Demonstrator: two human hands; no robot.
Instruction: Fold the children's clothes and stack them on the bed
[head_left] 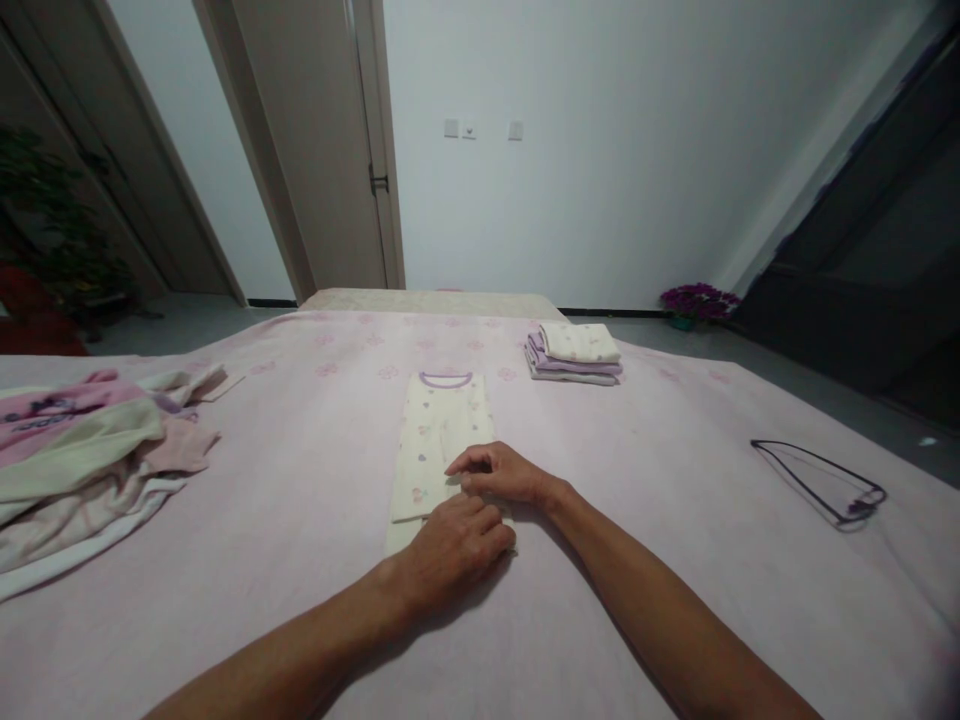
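Note:
A cream child's shirt (441,420) with small prints and a purple neckband lies in front of me, its sides folded into a narrow strip. My left hand (461,540) is at its lower end, fingers curled over the fabric near the bottom right corner; the fingertips are partly hidden. Just beyond, my right hand (510,472) rests on the shirt's right side, with thumb and forefinger slightly apart and touching the cloth. The hands nearly touch each other and cover the lower right part of the shirt.
The shirt lies on a pink sheet (300,560). At left is a loose heap of clothes (97,440); at far right of centre stands a stack of folded clothes (574,355). A black wire hanger (817,465) lies right. Purple flowers (697,300) stand beyond the bed.

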